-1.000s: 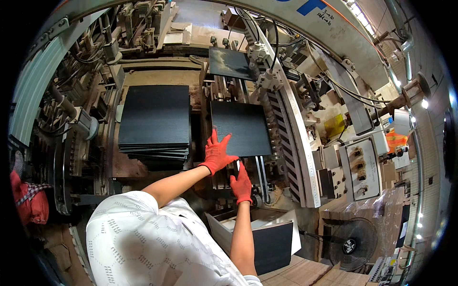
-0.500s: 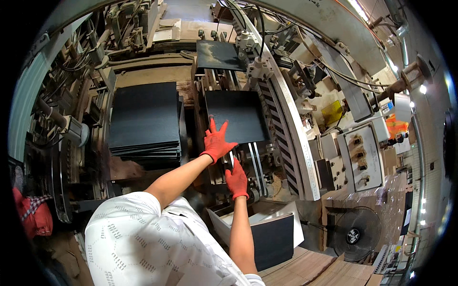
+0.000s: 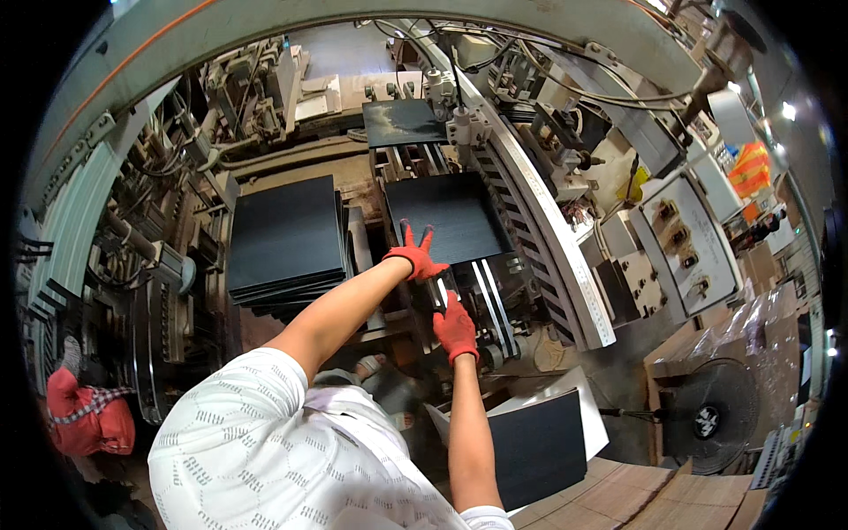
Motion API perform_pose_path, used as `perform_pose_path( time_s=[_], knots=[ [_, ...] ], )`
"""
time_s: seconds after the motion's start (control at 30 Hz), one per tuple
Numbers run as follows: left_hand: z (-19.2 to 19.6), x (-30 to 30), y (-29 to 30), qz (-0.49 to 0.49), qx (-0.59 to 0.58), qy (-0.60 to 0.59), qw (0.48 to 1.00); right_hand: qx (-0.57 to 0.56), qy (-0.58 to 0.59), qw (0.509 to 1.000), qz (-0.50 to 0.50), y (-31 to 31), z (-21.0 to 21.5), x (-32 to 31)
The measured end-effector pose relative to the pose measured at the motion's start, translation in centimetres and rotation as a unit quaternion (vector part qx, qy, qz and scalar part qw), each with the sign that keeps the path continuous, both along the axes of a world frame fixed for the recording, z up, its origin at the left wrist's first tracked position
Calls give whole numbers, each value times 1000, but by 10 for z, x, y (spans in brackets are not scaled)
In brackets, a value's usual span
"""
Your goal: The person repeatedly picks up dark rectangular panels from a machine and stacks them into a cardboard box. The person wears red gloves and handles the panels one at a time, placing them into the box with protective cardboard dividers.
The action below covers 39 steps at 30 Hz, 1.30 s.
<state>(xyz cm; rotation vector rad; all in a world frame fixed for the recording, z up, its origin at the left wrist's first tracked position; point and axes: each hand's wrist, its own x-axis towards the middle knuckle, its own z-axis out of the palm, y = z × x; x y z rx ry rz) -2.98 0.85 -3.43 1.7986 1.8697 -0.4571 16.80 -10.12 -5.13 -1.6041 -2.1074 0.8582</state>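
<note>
Red-gloved left hand [image 3: 419,258], fingers spread, on black sheet [image 3: 449,217] near edge; right hand [image 3: 456,327] just below, fingers together.

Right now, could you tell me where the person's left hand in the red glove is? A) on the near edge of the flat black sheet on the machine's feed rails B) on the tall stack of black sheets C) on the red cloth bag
A: the left hand lies, fingers spread, at the near edge of the flat black sheet on the feed rails, to the right of the tall stack of black sheets.
</note>
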Motion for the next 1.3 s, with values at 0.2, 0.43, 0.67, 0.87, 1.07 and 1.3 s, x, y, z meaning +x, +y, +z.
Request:
perform_pose_path(
  time_s=[0.2, 0.43, 0.67, 0.87, 1.07, 1.3],
  knots=[
    [8, 1, 20, -715, 44, 626, 307, 47, -15, 999, -4, -2, -12, 4],
    [53, 18, 10, -791, 26, 611, -10, 54, -3, 998, -8, -7, -8, 6],
    [37, 16, 20, -786, 24, 617, 28, 53, -7, 999, -7, -5, -11, 9],
    [12, 5, 30, -762, 26, 620, 185, 70, -11, 997, 1, -7, -7, 10],
    [-69, -4, 57, -635, -12, 718, 286, 62, -4, 998, -1, -2, -14, 10],
    [-8, -1, 63, -809, 49, 564, 157, 57, -2, 998, -17, 0, -14, 6]
  ],
)
